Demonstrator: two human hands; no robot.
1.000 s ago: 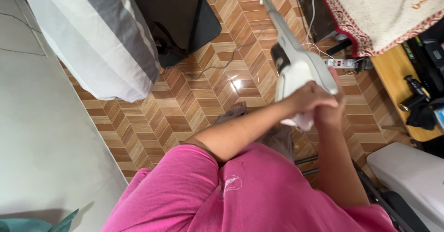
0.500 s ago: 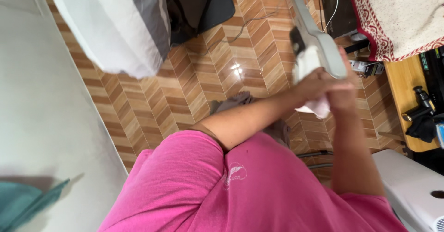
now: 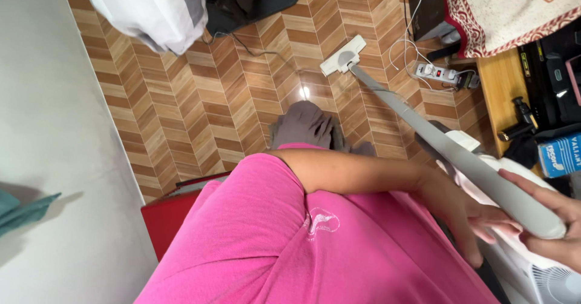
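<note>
Vacuum (image 3: 484, 174) now lowered, floor head (image 3: 342, 56) down.

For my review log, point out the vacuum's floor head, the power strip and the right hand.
floor head (image 3: 342, 56), head view, white top face.
power strip (image 3: 437, 72), head view, white body.
right hand (image 3: 554, 222), head view, fingers by the handle.

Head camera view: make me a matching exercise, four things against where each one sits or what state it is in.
1 vacuum floor head
2 power strip
3 vacuum handle
4 striped bedding

a held at its end by the right hand
b top left corner
c on the floor below the rug
d flat on the herringbone floor, top centre

Pairs: 1-d, 2-c, 3-a, 4-b
</note>
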